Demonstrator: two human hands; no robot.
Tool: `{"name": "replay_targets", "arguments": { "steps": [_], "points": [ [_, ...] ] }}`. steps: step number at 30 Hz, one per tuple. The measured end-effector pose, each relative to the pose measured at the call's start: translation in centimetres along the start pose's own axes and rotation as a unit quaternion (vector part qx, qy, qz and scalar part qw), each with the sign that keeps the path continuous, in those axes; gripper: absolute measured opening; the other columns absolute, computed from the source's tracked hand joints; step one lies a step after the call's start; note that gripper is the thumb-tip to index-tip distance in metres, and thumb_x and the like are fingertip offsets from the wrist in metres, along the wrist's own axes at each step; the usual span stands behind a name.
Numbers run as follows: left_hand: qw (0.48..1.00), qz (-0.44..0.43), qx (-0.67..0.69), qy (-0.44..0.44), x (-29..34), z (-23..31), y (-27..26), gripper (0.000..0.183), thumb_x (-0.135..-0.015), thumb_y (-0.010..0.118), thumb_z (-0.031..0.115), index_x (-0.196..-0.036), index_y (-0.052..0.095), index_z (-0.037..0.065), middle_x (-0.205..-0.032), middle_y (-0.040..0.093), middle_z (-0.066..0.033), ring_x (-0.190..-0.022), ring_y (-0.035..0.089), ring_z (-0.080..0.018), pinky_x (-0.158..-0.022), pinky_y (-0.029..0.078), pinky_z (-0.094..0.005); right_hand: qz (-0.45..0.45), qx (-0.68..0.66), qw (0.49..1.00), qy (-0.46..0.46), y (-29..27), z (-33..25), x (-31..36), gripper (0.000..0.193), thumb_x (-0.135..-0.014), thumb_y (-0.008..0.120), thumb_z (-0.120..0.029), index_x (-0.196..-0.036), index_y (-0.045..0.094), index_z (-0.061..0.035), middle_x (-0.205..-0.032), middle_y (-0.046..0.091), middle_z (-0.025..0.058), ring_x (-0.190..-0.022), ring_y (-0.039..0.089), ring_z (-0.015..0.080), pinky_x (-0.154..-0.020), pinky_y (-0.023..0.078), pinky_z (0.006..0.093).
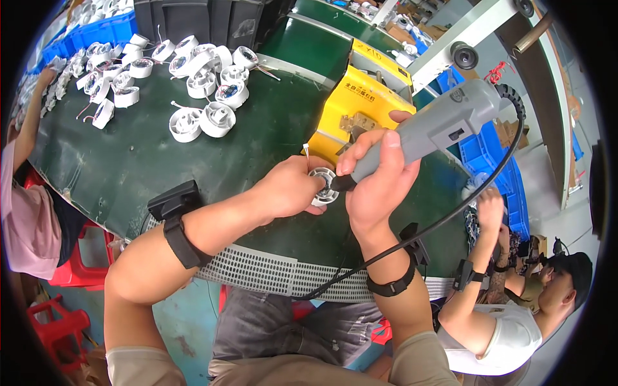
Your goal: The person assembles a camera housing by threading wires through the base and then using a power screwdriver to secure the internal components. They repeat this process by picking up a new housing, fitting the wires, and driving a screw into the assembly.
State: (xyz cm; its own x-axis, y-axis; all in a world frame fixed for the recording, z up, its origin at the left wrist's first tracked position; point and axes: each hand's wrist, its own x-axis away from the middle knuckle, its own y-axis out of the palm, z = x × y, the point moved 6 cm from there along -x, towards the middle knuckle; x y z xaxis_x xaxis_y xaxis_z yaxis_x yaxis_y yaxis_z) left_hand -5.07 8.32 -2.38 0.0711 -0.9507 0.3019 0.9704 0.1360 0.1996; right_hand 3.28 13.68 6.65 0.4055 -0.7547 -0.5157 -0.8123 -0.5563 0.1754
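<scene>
My left hand [290, 184] pinches a small round white plastic housing [326, 198] between thumb and fingers, above the green table. A thin wire with a white connector sticks up beside it. My right hand [380, 186] is wrapped around a grey electric screwdriver [444, 119], whose black cable loops down past my forearm. The screwdriver's dark tip points into the open face of the housing; whether it touches a screw there is hidden. Just beyond my hands stands a yellow screw feeder [341, 106] with a metal bracket on its front.
Many white round housings with wires [215, 119] lie in a pile at the far left. A black crate [199, 22] and a blue bin [103, 29] stand behind them. Blue trays [492, 161] line the right side. Co-workers sit at left and right [496, 328].
</scene>
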Motion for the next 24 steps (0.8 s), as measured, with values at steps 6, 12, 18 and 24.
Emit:
{"name": "replay_targets", "arguments": {
  "steps": [6,12,18,24],
  "points": [
    [1.000,0.023,-0.004,0.007,0.0,0.2,0.0,0.032,-0.091,0.046,0.005,-0.120,0.056,-0.006,-0.103,0.063,-0.0160,-0.081,0.068,-0.0207,-0.073,0.059,-0.0294,-0.058,-0.015,0.998,-0.025,-0.2,0.4,0.3,0.034,-0.097,0.044,-0.024,-0.121,0.034,-0.0021,-0.067,0.050,0.0099,-0.049,0.049,0.0160,-0.048,0.046,0.0299],
    [0.992,0.031,-0.111,0.041,0.6,1.4,-0.8,0.033,-0.086,0.053,0.009,-0.115,0.060,-0.004,-0.089,0.067,-0.0167,-0.081,0.069,-0.0219,-0.071,0.057,-0.0330,-0.084,-0.049,0.994,-0.043,-0.4,0.0,0.7,0.044,-0.095,0.052,-0.030,-0.124,0.032,-0.0026,-0.074,0.051,0.0114,-0.057,0.053,0.0177,-0.056,0.049,0.0312],
    [0.768,0.408,-0.423,0.255,5.4,7.8,-9.3,0.050,-0.078,0.065,0.010,-0.126,0.052,0.006,-0.118,0.057,-0.0232,-0.096,0.062,-0.0393,-0.084,0.050,-0.0455,0.025,0.111,0.986,-0.125,-6.9,-0.7,-1.5,0.040,-0.102,0.042,-0.035,-0.125,0.042,-0.0013,-0.098,0.054,0.0063,-0.091,0.055,0.0147,-0.084,0.045,0.0294],
    [0.653,0.460,-0.469,0.378,5.1,9.8,-10.0,0.054,-0.080,0.067,0.011,-0.131,0.050,0.008,-0.134,0.046,-0.0174,-0.122,0.048,-0.0368,-0.099,0.041,-0.0407,0.383,0.488,0.760,-0.191,-26.5,-1.9,-2.7,0.035,-0.086,0.070,-0.030,-0.104,0.058,-0.0028,-0.097,0.058,0.0118,-0.091,0.057,0.0239,-0.082,0.046,0.0368]
  ]
}}
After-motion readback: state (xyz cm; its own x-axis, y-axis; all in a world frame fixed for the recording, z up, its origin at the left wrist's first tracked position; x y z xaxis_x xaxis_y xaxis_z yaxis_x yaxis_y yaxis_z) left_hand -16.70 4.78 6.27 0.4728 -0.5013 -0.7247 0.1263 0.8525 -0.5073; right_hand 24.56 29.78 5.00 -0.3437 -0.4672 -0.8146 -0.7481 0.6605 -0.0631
